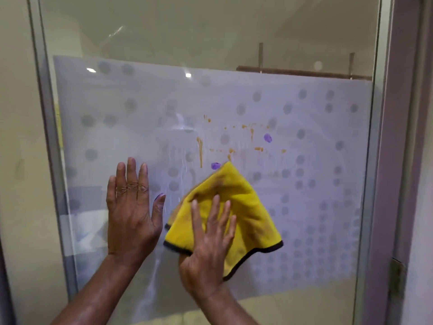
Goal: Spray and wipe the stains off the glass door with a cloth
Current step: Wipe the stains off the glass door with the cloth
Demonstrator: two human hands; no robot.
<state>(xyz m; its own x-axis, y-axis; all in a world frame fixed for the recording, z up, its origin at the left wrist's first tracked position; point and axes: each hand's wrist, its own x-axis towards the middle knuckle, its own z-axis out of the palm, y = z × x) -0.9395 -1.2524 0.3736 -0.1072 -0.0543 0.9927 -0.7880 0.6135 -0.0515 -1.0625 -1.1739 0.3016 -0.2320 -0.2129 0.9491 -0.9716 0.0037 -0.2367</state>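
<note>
The glass door (304,207) has a frosted panel with grey dots. Orange drip stains (199,151) and two purple blobs (267,138) mark its middle, with wet streaks running down left of them. My right hand (208,240) presses a yellow cloth with a dark edge (248,207) flat against the glass, fingers spread, just below the stains. The cloth's top corner touches the lower purple blob (215,165). My left hand (131,207) lies flat on the glass to the left of the cloth, fingers up, holding nothing. No spray bottle is in view.
The door's metal frame (49,137) runs down the left side. On the right stand a purple-grey door jamb (398,160) and a hinge (397,273). Through the clear glass above the panel a brown shelf (304,72) shows.
</note>
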